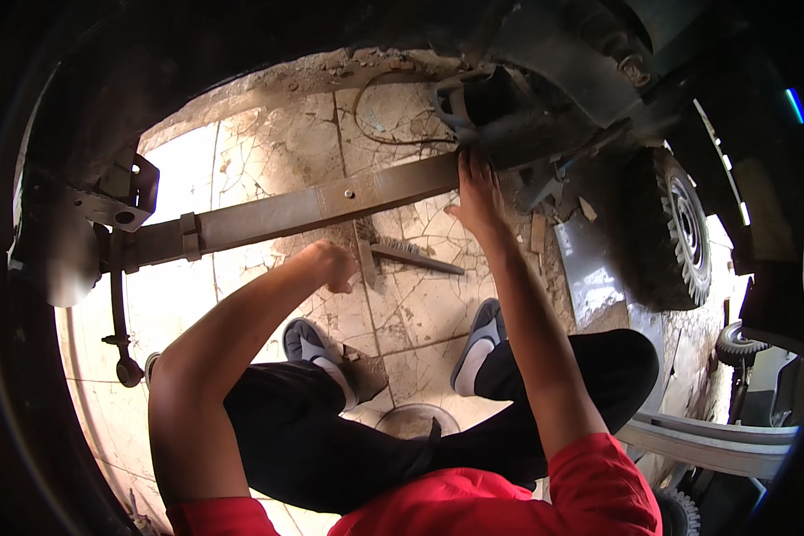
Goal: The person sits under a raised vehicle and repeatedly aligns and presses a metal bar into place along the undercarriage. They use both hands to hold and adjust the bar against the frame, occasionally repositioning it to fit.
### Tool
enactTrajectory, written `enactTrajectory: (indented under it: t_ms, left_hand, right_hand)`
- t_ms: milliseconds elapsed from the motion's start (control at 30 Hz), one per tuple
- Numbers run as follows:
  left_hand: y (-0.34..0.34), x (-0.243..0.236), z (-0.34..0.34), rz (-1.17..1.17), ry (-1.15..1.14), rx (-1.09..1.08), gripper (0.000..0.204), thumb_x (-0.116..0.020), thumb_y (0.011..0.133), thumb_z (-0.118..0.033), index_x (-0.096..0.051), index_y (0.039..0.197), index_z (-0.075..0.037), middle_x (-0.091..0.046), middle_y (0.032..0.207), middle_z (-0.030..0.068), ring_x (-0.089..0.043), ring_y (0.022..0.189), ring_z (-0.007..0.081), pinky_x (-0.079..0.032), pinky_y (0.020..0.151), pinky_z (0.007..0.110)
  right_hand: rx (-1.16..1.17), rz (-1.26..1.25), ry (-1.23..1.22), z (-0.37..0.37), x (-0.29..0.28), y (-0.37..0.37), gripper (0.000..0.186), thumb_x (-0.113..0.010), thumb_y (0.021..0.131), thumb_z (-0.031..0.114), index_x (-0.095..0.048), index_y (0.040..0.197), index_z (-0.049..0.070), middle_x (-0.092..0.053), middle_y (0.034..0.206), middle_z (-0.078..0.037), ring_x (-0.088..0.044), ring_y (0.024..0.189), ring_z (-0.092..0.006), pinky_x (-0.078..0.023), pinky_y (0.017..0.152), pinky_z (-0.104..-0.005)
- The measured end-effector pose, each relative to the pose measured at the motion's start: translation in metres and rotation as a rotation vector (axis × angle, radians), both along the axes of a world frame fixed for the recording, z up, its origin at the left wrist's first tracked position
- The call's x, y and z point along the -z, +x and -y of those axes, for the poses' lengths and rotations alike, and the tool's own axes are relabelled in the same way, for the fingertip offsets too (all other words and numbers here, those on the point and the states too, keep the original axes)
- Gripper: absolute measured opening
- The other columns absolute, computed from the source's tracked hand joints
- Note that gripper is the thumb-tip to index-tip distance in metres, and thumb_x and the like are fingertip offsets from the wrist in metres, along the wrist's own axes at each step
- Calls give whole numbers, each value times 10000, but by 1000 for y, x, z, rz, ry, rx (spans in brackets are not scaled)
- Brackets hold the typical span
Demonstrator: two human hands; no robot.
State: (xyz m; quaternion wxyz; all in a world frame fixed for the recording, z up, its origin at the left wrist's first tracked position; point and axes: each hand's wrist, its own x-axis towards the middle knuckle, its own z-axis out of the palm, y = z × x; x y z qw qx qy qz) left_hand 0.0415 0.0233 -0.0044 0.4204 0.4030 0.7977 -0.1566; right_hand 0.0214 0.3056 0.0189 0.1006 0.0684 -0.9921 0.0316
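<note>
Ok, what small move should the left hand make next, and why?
Probably raise the curled left hand to the long, flat grey-brown metal bar, left of the right hand. The right hand lies on the bar with its thumb spread, while the left appears apart from it, below its edge in the picture; a second contact might steady it.
</note>
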Motion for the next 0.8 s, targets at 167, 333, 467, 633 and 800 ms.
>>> enactTrajectory:
  t_ms: [167, 333, 467, 633, 800]
  left_hand:
    - [7, 1, 9, -62, 171, -13, 467, -656, 905, -479, -739, 1057, -45, -731, 1105, 135, -686, 1058, 311, -542, 890, 444]
    - [8, -3, 4, -49, 103, 7, 461, -654, 904, -465, -701, 1143, -74, -719, 1137, 117, -674, 1088, 294, -538, 907, 434]
    - [7, -10, 2, -28, 38, -7, 466, -659, 898, -471, -686, 1166, -90, -709, 1163, 110, -664, 1110, 290, -533, 923, 437]
    - [7, -5, 5, -21, 63, 3, 503, -661, 897, -492, -676, 1194, -86, -703, 1183, 116, -655, 1132, 299, -516, 950, 455]
    - [9, -3, 6, -30, 65, 1, 526, -650, 900, -496, -657, 1234, -90, -699, 1189, 126, -651, 1138, 309, -512, 954, 456]
  right_hand:
    - [42, 32, -3, 9, -2, -16, 1111, -929, 625, 263, -312, 1508, -10, -259, 1581, -242, -276, 1471, -383, -296, 1197, -443]
    - [4, -37, 60, 7, 3, 4, 1079, -908, 635, 196, -309, 1505, -26, -280, 1567, -264, -312, 1459, -367, -320, 1188, -434]
    - [-6, -52, 42, 4, 4, 9, 1052, -892, 644, 168, -313, 1500, -28, -295, 1563, -247, -318, 1456, -362, -323, 1185, -433]
    - [37, -43, -42, 11, 2, -7, 990, -863, 658, 123, -338, 1483, -29, -324, 1550, -233, -325, 1453, -354, -327, 1179, -435]
    - [-13, -93, 49, -5, 21, 0, 1062, -903, 653, 206, -312, 1510, -3, -253, 1592, -223, -279, 1474, -359, -302, 1190, -441]
